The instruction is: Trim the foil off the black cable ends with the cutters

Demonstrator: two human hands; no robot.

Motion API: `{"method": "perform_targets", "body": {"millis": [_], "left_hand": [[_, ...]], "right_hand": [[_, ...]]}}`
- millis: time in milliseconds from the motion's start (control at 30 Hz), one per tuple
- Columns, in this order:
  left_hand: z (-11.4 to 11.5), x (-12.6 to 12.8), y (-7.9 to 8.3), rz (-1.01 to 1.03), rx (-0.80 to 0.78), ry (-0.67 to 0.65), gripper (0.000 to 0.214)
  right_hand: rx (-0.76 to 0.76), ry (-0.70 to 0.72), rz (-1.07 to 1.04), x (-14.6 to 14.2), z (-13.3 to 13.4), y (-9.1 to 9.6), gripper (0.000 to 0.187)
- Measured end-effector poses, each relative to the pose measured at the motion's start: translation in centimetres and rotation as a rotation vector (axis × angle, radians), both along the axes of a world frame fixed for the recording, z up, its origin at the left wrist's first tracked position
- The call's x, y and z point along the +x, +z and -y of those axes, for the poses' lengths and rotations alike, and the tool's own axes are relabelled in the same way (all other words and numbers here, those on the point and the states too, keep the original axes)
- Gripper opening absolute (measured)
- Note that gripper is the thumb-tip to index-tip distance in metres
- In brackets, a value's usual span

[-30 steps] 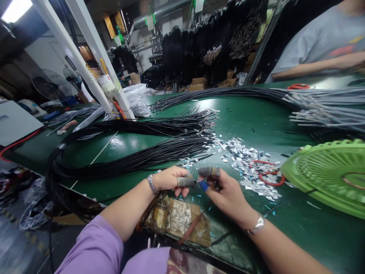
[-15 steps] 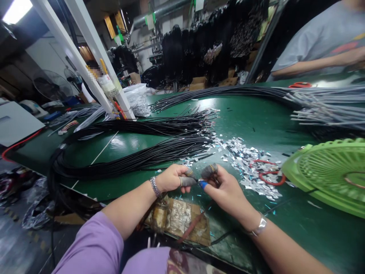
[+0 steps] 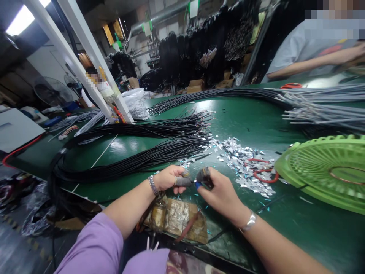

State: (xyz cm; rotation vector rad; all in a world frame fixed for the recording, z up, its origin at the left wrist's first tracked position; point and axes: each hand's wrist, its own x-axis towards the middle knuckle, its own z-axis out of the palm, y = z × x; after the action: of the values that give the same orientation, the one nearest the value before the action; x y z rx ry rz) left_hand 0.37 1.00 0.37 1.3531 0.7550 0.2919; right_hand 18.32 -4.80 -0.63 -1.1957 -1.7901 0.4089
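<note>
My left hand (image 3: 170, 178) and my right hand (image 3: 217, 192) meet fingertip to fingertip just above the near edge of the green table (image 3: 251, 114). Both are pinched shut, with tape wrapped round the thumbs and forefingers. Between them they grip a thin cable end (image 3: 195, 182) that I can barely make out; a blue tip shows at my right thumb. A thick bundle of black cables (image 3: 142, 160) lies just beyond my left hand, its stripped ends pointing right.
Silver foil scraps (image 3: 242, 160) are heaped beyond my right hand, with red-handled scissors (image 3: 261, 171) among them. A green fan (image 3: 327, 171) lies at the right. Grey cables (image 3: 322, 110) stretch at the far right, where another person's arm (image 3: 313, 62) rests. A foil-covered block (image 3: 176, 219) sits below my hands.
Both hands have stayed pinched together and shifted slightly left and up in view; the forefinger of my right hand has curled in closer to the left thumb.
</note>
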Motion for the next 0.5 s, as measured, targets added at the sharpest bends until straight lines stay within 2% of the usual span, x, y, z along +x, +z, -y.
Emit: {"method": "perform_targets", "body": {"millis": [133, 233, 300, 367, 400, 500], "left_hand": [[-0.1, -0.2, -0.1, 0.002, -0.061, -0.112, 0.058], [0.0, -0.2, -0.1, -0.055, 0.065, -0.051, 0.054], [0.1, -0.3, 0.0, -0.151, 0.310, 0.082, 0.043], [0.2, -0.6, 0.2, -0.283, 0.646, 0.206, 0.029], [0.3, -0.7, 0.3, -0.352, 0.818, 0.244, 0.023], [0.7, -0.9, 0.4, -0.546, 1.202, 0.249, 0.018]], "right_hand": [[0.048, -0.006, 0.014, 0.2, 0.0, -0.3, 0.009], [0.011, -0.022, 0.018, 0.6, -0.5, -0.8, 0.009], [-0.055, -0.055, 0.049, 0.9, -0.8, -1.1, 0.007], [-0.135, -0.093, 0.128, 1.0, -0.9, -1.3, 0.002], [-0.161, -0.101, 0.186, 1.0, -0.8, -1.3, 0.006], [-0.113, -0.088, 0.366, 0.8, -0.2, -1.3, 0.019]]}}
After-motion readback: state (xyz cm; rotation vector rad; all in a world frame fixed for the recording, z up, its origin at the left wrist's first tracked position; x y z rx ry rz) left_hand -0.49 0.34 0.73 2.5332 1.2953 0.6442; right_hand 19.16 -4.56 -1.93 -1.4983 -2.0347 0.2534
